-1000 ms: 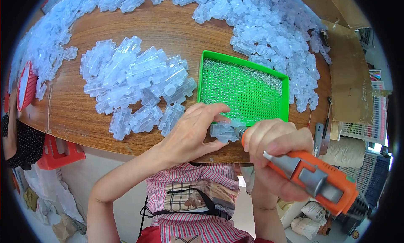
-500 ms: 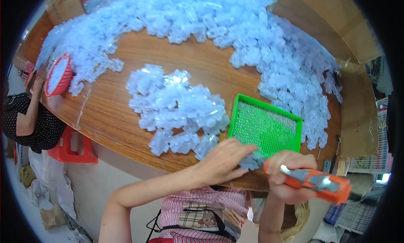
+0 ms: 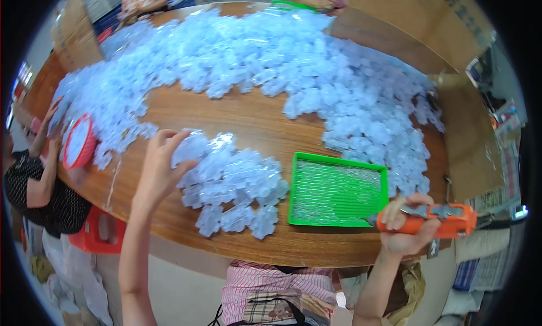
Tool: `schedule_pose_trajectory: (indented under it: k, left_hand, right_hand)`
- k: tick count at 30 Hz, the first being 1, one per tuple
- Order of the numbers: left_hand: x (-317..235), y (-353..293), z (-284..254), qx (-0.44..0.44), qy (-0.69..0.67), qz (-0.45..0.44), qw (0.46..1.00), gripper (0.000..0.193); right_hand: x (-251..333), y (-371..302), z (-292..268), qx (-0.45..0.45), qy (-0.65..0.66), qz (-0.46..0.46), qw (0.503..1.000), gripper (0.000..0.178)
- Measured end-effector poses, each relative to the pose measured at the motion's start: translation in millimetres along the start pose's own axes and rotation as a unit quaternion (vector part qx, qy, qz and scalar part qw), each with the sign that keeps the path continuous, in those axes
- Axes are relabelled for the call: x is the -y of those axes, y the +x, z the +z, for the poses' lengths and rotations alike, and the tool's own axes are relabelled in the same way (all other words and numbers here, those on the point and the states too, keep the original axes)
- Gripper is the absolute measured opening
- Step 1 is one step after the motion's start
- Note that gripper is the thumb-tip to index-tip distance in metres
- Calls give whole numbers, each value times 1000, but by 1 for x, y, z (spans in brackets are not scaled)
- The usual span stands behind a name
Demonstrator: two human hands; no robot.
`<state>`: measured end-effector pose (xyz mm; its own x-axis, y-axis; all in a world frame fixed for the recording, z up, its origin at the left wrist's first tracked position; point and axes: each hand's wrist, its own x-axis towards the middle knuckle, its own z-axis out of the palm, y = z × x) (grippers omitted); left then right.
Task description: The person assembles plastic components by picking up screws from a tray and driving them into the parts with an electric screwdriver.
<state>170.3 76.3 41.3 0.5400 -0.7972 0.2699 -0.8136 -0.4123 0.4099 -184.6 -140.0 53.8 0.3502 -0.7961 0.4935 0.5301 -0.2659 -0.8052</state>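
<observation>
My left hand is raised at the left edge of a small pile of clear bluish plastic pieces, thumb and fingers apart, with nothing seen between them. My right hand is wrapped around an orange handheld tool with silvery parts, held sideways. Its dark tip points left, at the lower right corner of a green tray. Many thin silvery metal pieces lie in rows across the tray's gridded floor. The exact kind of tool and pieces is hard to make out.
A large heap of the same plastic pieces curves around the far side of the wooden table. Cardboard walls the right side. A co-worker sits at left by a red basket; other people are across the table.
My left hand has swung left from beside the tool tip to the small pile, its fingers spreading. The tool has turned more level beside the tray. The whole view has shifted, showing more of the far side.
</observation>
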Motion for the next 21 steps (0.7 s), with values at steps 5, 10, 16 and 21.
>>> schedule_pose_trajectory:
  k: [5, 10, 16, 21]
  left_hand:
    - [-66, 31, 5, -48, 11, 108, 993, 43]
    - [-150, 93, 81, 75, -89, 240, 964, 27]
    - [-209, 146, 192, 74, -109, 170, 977, 45]
    - [-199, 159, 190, 35, -196, 109, 974, 43]
  right_hand:
    - [-8, 0, 3, 1, -52, 5, 999, 62]
    - [-11, 0, 6, -14, -80, 19, 996, 60]
    - [-10, -1, 10, -6, -73, 32, 997, 60]
    - [-8, -2, -1, -7, -66, 36, 997, 64]
